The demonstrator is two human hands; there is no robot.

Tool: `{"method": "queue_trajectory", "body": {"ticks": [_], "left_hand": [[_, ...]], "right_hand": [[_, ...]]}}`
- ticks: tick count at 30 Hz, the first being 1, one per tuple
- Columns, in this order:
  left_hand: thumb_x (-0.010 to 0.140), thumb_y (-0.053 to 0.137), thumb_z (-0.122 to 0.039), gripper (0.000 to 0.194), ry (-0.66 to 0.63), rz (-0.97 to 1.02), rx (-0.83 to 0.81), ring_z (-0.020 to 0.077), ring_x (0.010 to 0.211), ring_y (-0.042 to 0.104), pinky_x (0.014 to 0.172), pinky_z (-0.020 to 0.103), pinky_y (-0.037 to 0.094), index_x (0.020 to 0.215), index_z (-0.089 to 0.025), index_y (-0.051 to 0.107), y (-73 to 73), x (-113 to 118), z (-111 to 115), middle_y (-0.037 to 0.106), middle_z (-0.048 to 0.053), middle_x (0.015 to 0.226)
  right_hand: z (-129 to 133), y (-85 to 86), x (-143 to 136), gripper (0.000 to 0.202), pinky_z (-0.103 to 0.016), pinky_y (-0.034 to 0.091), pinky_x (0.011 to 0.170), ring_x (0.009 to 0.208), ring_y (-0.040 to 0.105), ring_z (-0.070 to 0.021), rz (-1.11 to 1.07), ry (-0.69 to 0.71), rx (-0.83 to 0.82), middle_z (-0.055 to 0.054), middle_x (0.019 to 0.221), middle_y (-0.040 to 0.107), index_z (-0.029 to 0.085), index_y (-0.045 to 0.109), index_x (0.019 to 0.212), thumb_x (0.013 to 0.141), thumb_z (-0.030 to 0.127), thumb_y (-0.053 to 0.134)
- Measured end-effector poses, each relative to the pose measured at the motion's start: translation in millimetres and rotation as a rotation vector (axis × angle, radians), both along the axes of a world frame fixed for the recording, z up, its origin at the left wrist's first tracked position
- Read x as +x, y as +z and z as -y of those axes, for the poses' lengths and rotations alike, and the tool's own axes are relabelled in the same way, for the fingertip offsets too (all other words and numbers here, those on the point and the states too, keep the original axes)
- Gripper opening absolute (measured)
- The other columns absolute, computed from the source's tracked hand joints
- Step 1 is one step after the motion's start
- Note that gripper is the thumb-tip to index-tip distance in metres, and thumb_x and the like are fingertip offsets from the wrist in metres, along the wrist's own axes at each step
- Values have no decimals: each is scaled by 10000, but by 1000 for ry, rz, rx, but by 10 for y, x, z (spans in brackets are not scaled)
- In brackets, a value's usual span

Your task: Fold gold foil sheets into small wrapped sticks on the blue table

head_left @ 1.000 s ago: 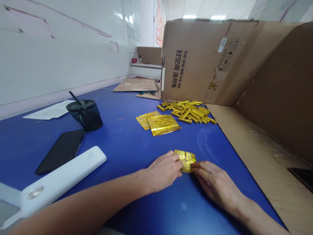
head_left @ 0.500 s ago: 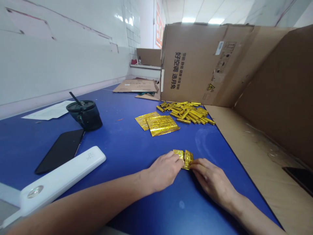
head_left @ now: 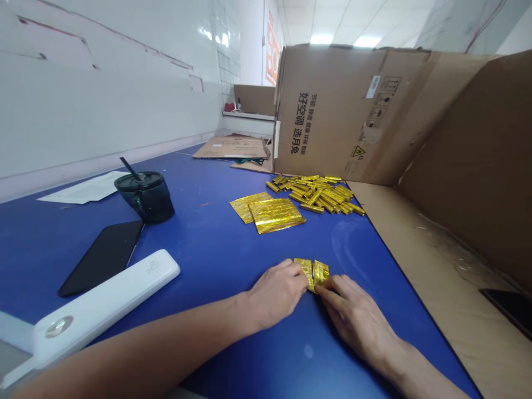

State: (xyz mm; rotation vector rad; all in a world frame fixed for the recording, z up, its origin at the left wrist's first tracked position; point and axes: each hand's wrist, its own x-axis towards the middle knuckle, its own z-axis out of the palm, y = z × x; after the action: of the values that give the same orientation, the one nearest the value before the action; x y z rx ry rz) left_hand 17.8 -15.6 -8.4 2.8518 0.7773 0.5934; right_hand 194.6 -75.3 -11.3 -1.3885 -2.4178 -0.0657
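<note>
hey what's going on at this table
A person has both hands on a small gold foil piece, with a gap down its middle. The left hand is at its left side, the right hand at its near right. Beyond, two gold sheets overlap on the blue table, beside a pile of gold rolls.
</note>
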Motion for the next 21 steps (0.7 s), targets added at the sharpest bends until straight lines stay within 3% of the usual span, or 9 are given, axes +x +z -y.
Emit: {"method": "queue_trajectory", "body": {"ticks": [3,9,15,21], "left_hand": [[812,446,-172,135,39,38,-35,155,821,444,746,267,392,785,-167,579,8,-10,3,518,35,830],[814,448,-146,152,19,47,-84,142,776,463,737,260,379,776,-169,593,-13,-16,-26,540,23,773],[804,473,-135,125,9,140,-86,129,758,472,733,240,373,765,-166,588,-24,-19,-54,556,8,758],[824,442,-146,146,-20,117,-94,128,784,475,752,244,371,807,-170,585,-11,-28,-38,563,13,807]], "right_hand": [[-10,-27,25,244,-305,409,624,711,479,-171,-44,28,37,-63,802,549,180,548,968,843,123,346],[-15,-21,30,224,-289,416,611,704,496,-164,-25,-8,69,-61,769,539,176,586,866,844,156,364],[-29,-39,50,268,-300,429,620,734,504,-179,92,-30,111,-80,834,549,184,549,1060,829,203,416],[-33,-51,54,316,-289,418,600,687,490,-167,106,-1,150,-81,804,575,161,534,1087,845,123,335]]}}
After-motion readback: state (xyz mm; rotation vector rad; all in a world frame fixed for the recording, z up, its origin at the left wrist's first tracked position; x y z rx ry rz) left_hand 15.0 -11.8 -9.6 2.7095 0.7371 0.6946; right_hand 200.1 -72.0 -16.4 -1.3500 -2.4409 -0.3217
